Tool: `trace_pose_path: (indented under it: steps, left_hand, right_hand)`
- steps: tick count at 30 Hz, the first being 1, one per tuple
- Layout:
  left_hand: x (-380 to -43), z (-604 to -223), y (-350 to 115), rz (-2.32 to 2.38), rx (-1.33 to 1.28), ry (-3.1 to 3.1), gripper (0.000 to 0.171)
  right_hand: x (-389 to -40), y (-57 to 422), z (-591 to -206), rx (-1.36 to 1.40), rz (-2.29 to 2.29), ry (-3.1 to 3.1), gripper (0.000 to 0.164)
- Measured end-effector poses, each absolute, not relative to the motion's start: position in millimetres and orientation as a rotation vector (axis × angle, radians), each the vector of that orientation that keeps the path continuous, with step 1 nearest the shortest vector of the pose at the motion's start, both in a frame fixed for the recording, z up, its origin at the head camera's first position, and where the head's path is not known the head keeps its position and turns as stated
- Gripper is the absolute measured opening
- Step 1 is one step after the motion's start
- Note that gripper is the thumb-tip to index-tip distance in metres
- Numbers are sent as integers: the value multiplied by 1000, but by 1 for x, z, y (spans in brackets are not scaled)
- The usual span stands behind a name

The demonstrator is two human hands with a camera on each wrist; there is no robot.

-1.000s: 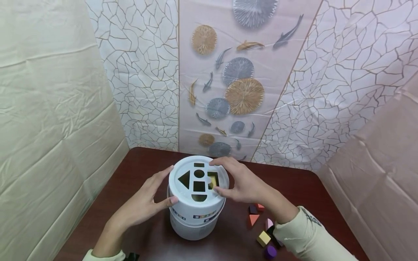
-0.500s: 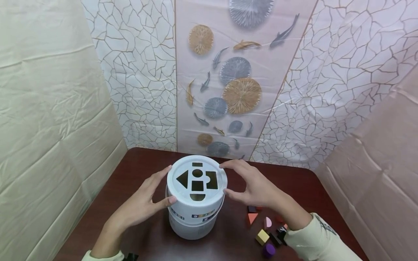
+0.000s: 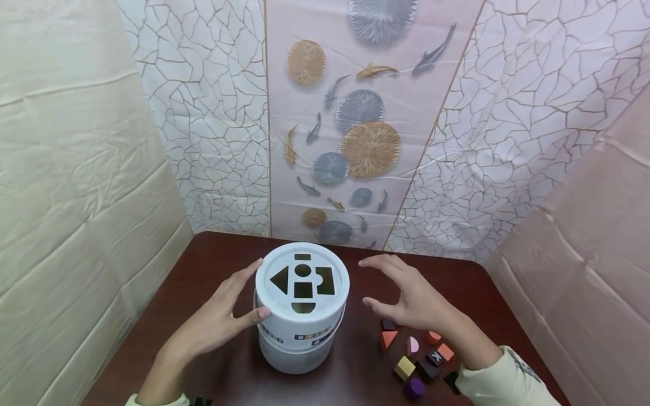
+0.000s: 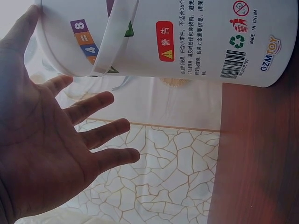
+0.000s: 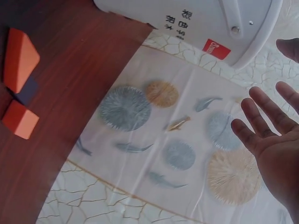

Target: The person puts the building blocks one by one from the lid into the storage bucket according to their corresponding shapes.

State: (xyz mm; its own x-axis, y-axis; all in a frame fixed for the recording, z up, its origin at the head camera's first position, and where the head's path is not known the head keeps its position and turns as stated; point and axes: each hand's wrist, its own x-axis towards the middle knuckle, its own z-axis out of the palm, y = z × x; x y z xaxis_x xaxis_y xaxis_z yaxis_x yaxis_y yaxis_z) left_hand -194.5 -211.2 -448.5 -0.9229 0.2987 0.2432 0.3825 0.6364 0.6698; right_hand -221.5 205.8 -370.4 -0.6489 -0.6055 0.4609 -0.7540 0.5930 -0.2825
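Observation:
A white bucket (image 3: 297, 361) stands upright on the table, topped by a white lid (image 3: 327, 307) with cut-out holes: triangle, circle, square, rectangle, half-round and a notched one. My left hand (image 3: 215, 316) is at the lid's left rim, thumb and index finger spread against it. Its other fingers stretch out straight beside the bucket in the left wrist view. To the right of the lid, my right hand (image 3: 413, 290) hovers apart from it, fingers spread and holding nothing. The right wrist view shows that hand's palm (image 5: 280, 154) below the bucket's printed side (image 5: 187, 21).
Several loose blocks lie right of the bucket: a yellow block (image 3: 405, 367), a purple cylinder (image 3: 415, 388), a pink half-round (image 3: 413, 345), an orange triangle (image 3: 388, 338), a black block (image 3: 427, 370). Patterned cloth (image 3: 228, 141) hangs behind the table (image 3: 223, 254).
My right hand has drawn away from the lid to the right. The yellow piece seen at the notched hole a second ago no longer shows there. My left hand keeps its place.

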Motion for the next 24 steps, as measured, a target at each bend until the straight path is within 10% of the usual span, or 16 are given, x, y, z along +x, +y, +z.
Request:
trace_pose_path:
  steps: [24]
  left_hand:
    - [-192,-450,-211,-1151,-558,-2730,96]
  right_hand:
    - [-210,253,-411,932,650,-2559,65]
